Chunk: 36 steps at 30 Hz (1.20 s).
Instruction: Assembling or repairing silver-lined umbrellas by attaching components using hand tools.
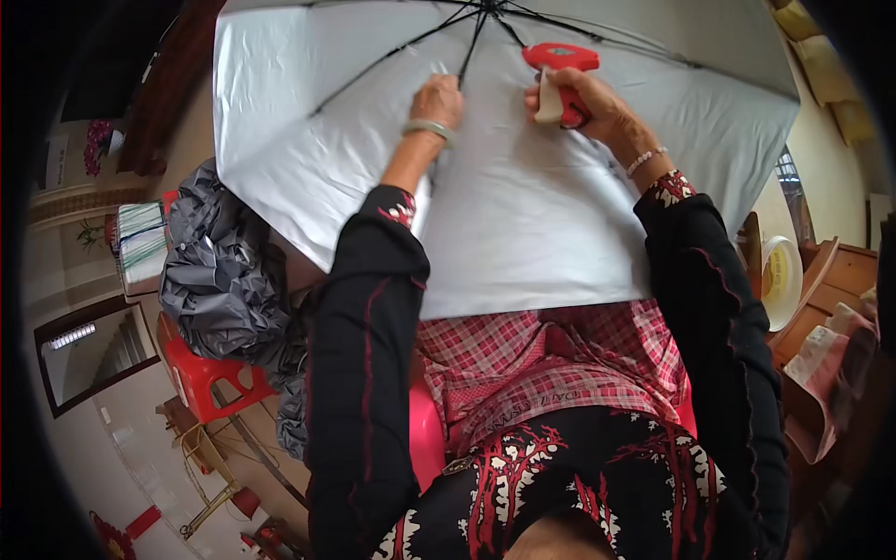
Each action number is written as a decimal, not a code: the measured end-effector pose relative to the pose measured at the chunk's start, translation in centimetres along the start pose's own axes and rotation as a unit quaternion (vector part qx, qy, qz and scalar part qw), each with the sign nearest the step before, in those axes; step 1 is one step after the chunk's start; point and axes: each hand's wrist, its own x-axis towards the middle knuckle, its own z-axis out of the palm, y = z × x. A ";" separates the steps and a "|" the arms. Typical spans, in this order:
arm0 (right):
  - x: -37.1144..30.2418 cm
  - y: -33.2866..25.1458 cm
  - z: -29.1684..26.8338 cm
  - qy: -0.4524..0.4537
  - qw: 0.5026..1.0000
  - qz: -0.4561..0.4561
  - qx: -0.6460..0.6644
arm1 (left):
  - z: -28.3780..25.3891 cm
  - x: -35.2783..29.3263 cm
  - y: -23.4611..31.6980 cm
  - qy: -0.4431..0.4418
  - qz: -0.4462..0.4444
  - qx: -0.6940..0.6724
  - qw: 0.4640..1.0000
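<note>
An opened umbrella [532,243] with a silver lining spreads over my lap, its underside facing me. Black ribs run out from the hub [489,7] at the top of the view. My left hand [437,103] is closed around one of these ribs, just below the hub. In my right hand [590,101] is a red pistol-shaped hand tool [560,58] with a cream lever, its head pointing left near another rib. The fingers wrap round its grip. Whether the tool's tip touches the rib or cloth cannot be told.
Crumpled dark grey fabric [224,289] is heaped at my left over a red plastic stool [210,373]. A pink checked cloth [560,373] covers my lap. At the right stand a white tub [782,283] and a wooden chair [810,297] with pink-and-white cloth [821,364].
</note>
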 end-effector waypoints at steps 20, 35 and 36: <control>0.8 5.2 4.4 0.159 0.985 -0.017 -0.058 | -3.1 -3.9 8.4 0.021 -0.166 -0.251 0.953; 1.0 4.6 0.6 -0.056 0.988 0.032 0.139 | -2.4 -3.9 8.6 0.045 -0.136 -0.257 0.956; 1.0 4.5 0.7 -0.056 0.988 0.033 0.140 | -2.4 -3.9 8.7 0.042 -0.135 -0.257 0.956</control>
